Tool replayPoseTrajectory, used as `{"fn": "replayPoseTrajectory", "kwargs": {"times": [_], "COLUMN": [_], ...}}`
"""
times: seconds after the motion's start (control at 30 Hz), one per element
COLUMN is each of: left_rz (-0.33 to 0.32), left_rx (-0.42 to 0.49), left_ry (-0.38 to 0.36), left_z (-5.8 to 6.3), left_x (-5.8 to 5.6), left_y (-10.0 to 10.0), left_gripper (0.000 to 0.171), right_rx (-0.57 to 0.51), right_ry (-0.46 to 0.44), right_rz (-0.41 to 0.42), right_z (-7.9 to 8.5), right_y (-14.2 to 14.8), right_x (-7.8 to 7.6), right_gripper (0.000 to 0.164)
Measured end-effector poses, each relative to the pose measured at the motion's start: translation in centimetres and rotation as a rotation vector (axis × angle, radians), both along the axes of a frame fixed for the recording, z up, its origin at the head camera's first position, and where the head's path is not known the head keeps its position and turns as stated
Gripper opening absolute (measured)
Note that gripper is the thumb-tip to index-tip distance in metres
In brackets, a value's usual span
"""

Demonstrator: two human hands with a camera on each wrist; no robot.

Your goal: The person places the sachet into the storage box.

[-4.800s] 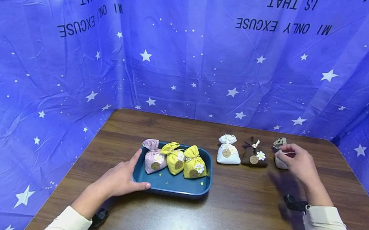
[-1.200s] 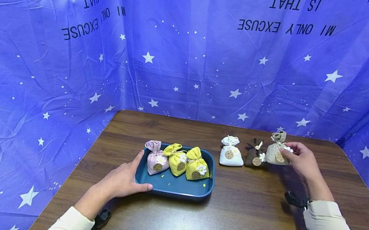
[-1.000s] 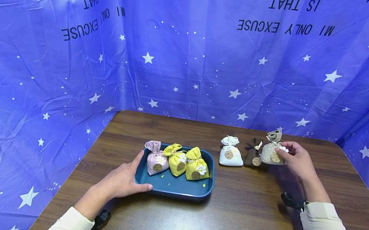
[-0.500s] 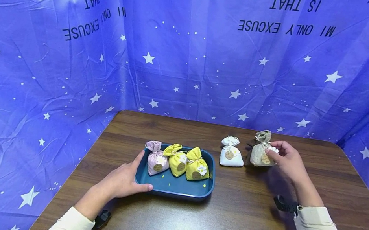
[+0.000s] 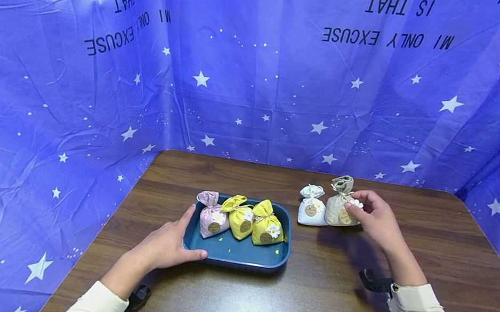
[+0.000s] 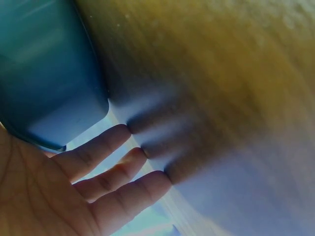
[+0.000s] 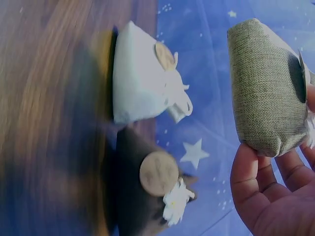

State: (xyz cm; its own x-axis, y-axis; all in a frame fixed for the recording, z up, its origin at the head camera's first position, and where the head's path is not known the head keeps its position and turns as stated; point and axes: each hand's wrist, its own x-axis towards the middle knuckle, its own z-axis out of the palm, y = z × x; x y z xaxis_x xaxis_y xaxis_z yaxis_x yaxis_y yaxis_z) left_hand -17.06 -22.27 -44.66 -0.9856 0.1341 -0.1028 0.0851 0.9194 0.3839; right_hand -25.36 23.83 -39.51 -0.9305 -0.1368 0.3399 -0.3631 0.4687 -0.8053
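In the head view, my right hand [image 5: 378, 218] pinches a beige drawstring sachet [image 5: 338, 209] with a white flower and round tag. The right wrist view shows the beige sachet [image 7: 268, 88] raised clear of the table. Below it there stand a white sachet [image 7: 142, 76] and a dark brown sachet [image 7: 142, 196]; the brown one is hidden behind the beige one in the head view. My left hand [image 5: 164, 240] rests at the left end of a blue tray [image 5: 235, 257], thumb over its front rim. Its straight fingers [image 6: 133, 196] extend beside the tray wall.
Inside the tray sit a pale purple sachet [image 5: 210, 223] and two yellow sachets, one yellow sachet [image 5: 262, 233] at the right, with small yellow bits on the tray floor. The wooden table [image 5: 305, 304] ends at a blue star-printed curtain [image 5: 260, 87].
My right hand took the beige sachet off the table at the far right and has carried it left, past the brown sachet to beside the white one. My left hand stays at the tray.
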Motion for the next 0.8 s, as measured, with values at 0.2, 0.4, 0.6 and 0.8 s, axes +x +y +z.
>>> {"fn": "replayPoseTrajectory", "kwargs": {"times": [0.2,0.4,0.6,0.8], "left_rz": [0.002,0.005,0.005,0.001], "left_rx": [0.000,0.002,0.001,0.000], "left_ry": [0.002,-0.001,-0.004,-0.005], "left_z": [0.1,0.2,0.2,0.2], "left_x": [0.1,0.2,0.2,0.1], "left_y": [0.1,0.0,0.0,0.0], "left_gripper": [0.123,0.123,0.123,0.123], "right_rx": [-0.019,-0.035,-0.082,-0.096], "right_ry": [0.024,0.021,-0.019,-0.064], "right_rz": [0.043,0.079,0.127,0.159], "right_z": [1.9,2.0,1.8,1.8], "right_y": [-2.3,-3.7,-5.2,-6.7], "right_x": [1.7,2.1,2.4,2.8], "right_gripper": [0.023,0.021,0.023,0.023]}}
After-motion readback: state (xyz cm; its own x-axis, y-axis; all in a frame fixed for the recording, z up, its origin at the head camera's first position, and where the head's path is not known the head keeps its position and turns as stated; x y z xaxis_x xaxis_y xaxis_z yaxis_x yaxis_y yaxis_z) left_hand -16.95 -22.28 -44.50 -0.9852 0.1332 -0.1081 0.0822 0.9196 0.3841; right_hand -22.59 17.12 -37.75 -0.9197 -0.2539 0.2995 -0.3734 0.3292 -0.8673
